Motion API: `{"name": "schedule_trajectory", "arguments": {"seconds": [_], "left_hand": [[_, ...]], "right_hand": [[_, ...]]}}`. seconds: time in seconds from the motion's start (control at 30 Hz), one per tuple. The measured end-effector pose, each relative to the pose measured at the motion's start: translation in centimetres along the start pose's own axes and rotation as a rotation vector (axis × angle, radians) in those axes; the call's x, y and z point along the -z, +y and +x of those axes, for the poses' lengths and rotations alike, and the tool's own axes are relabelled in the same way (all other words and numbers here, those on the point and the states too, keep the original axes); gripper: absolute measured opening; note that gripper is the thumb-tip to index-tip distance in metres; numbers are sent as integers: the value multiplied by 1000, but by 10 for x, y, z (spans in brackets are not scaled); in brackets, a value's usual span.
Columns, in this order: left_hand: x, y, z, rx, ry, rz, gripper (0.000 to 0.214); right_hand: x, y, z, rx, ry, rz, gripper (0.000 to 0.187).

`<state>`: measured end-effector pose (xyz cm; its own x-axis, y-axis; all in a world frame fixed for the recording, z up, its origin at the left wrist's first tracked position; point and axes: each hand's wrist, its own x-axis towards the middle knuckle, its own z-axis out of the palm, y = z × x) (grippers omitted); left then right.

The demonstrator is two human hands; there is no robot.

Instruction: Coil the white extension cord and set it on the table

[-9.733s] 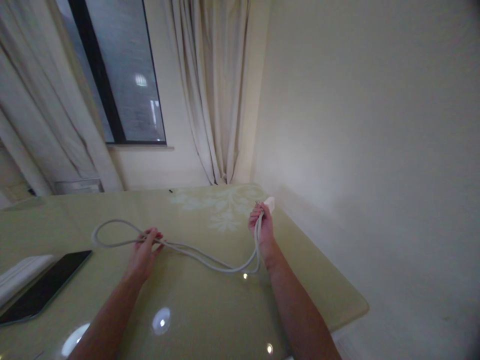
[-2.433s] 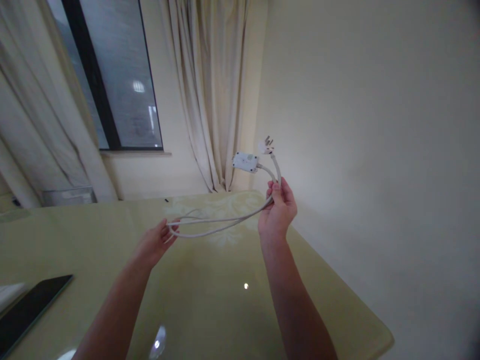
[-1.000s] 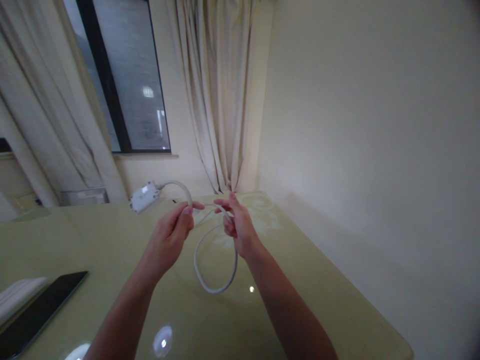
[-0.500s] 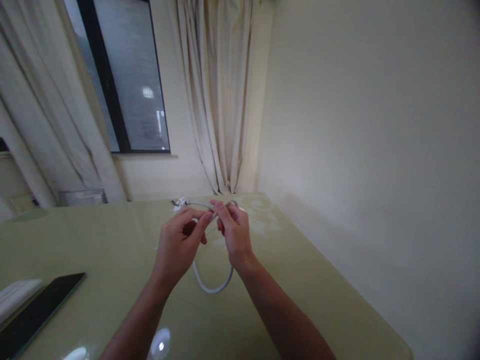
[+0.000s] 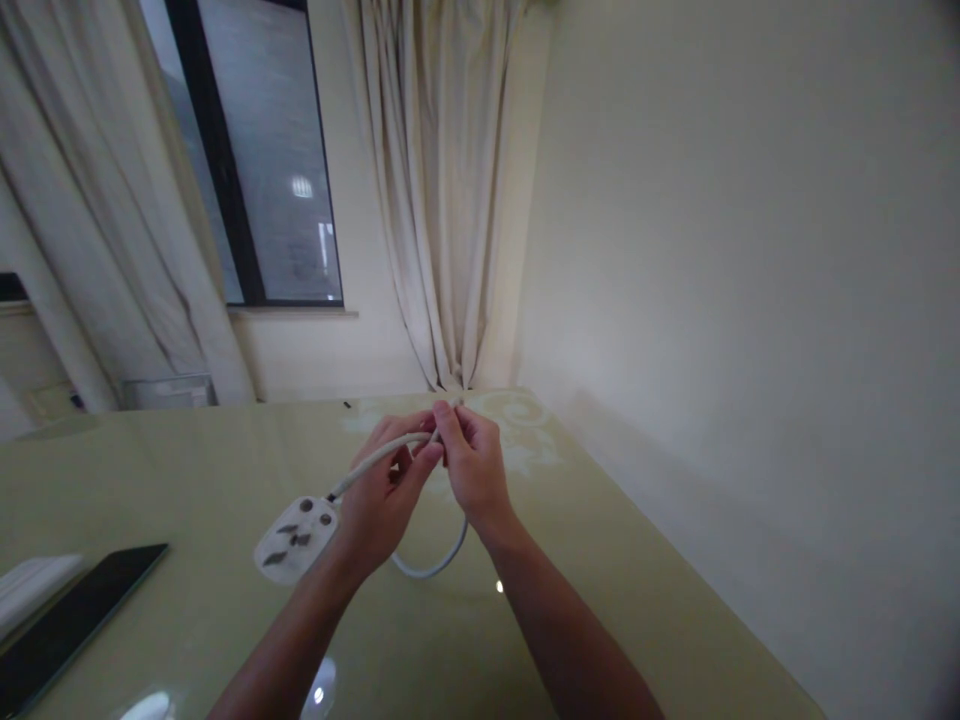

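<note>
A pale grey power cord [image 5: 379, 457] runs between my hands over the table. My left hand [image 5: 386, 500] pinches it between thumb and fingers. Right beside it, my right hand [image 5: 472, 455] also grips the cord, thumb on top, and the fingertips of both hands nearly meet. From the pinch the cord arcs left to a white three-pin plug [image 5: 296, 540], which hangs by my left wrist with its metal prongs facing me. Below the hands the cord forms a loop. The fingers partly hide where the cord crosses itself.
The glossy greenish table [image 5: 600, 610] meets a plain wall [image 5: 735, 300] on the right. A black flat slab [image 5: 82, 620] and a white object [image 5: 34, 590] lie at the left. Curtains [image 5: 442, 200] and a window [image 5: 277, 150] stand behind the table.
The plug has swung from beyond my left hand to its near left side, bringing its cord across over that hand. Both hands have shifted slightly right and stay close together.
</note>
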<state>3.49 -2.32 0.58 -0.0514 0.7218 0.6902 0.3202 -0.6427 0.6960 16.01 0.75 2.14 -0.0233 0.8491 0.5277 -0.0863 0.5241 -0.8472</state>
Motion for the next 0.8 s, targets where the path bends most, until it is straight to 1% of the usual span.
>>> {"name": "schedule_trajectory", "arguments": {"seconds": [0.13,0.23,0.3,0.37,0.4,0.47,0.57,0.63,0.73,0.8], "left_hand": [[1,0,2,-111,94,139,21],[1,4,5,-167,190,197,24],[3,4,5,-150,231,208,27],[5,3,5,-76,252,195,30],[7,3,5,-32,265,180,32],[11,1,5,27,304,143,33],[18,-1,6,45,364,76,35],[21,1,7,64,387,19,36],[22,7,7,123,410,-86,38],[20,13,7,164,408,-168,40]], "right_hand": [[7,-3,0,71,61,-420,59],[8,-2,-1,123,99,-583,52],[6,-1,-1,163,134,-608,45],[5,1,-2,177,117,-574,49],[4,2,-2,182,79,-543,51],[3,2,-3,209,-39,-490,57],[3,2,-5,297,-204,-498,72],[3,3,-5,352,-251,-533,78],[2,8,-5,422,-206,-552,73],[1,11,-5,480,-151,-562,75]]}}
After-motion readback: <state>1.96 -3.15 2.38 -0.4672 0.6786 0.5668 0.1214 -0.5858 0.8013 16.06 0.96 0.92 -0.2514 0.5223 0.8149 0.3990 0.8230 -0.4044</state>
